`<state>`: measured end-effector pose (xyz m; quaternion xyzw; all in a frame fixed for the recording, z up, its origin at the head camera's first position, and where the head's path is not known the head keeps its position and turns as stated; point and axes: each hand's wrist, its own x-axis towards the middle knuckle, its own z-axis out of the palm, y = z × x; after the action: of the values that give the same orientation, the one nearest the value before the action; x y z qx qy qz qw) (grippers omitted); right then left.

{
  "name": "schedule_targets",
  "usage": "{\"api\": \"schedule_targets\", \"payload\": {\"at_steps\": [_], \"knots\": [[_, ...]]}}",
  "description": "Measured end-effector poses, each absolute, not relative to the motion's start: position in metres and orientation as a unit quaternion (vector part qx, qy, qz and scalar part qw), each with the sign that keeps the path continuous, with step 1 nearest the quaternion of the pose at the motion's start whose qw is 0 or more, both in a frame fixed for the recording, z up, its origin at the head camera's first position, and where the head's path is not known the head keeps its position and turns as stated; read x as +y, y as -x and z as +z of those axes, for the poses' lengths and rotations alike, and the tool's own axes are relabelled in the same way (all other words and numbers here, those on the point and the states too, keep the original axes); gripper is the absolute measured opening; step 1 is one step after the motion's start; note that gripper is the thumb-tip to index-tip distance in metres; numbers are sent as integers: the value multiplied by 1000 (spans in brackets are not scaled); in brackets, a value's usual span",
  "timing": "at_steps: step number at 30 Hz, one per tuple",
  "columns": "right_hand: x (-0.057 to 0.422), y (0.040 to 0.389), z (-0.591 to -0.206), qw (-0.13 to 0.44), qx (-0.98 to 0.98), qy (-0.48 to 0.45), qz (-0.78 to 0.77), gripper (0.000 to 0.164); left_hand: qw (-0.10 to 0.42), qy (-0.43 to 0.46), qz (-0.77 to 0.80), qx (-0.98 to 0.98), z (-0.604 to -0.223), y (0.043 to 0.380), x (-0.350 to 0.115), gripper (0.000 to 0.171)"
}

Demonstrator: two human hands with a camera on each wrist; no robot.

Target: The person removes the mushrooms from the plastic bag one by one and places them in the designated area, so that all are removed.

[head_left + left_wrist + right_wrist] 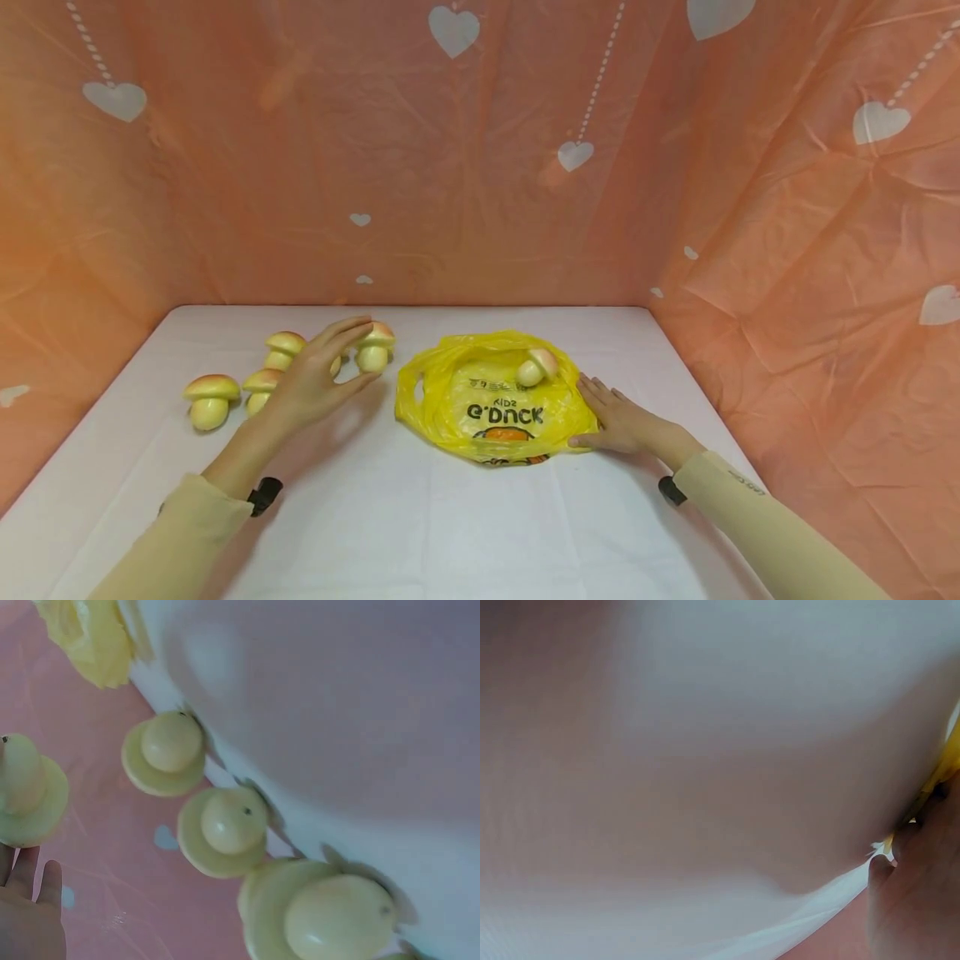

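Observation:
Between the fingers and thumb of my left hand (318, 375) is a toy mushroom (374, 348) with a reddish cap and pale stem. The left wrist view shows this held mushroom (26, 791) at the fingertips, against the pink backdrop. A yellow plastic bag (442, 417) lies spread with its mouth facing up, printed with dark letters. Inside it, near the back right, a single mushroom (536, 367) lies tilted. My right hand (626, 421) rests against the bag's right edge, fingers extended and thumb along the front rim. In the right wrist view, fingers (911, 881) touch yellow plastic.
Several more toy mushrooms, among them one at the far left (212, 402) and one farther back (283, 349), stand on the white-covered table (480, 533) around my left forearm. An orange backdrop (480, 208) with white hearts encloses the table's back and sides.

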<state>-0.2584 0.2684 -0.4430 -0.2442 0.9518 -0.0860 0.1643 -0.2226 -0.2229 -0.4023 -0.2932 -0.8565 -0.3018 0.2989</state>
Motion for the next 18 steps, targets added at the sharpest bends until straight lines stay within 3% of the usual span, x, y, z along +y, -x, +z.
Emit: {"api": "schedule_targets", "payload": {"at_steps": [18], "knots": [[269,259,-443,167,952,242,-88,113,259,290,-214,-896,-410,203,-266,67]]}}
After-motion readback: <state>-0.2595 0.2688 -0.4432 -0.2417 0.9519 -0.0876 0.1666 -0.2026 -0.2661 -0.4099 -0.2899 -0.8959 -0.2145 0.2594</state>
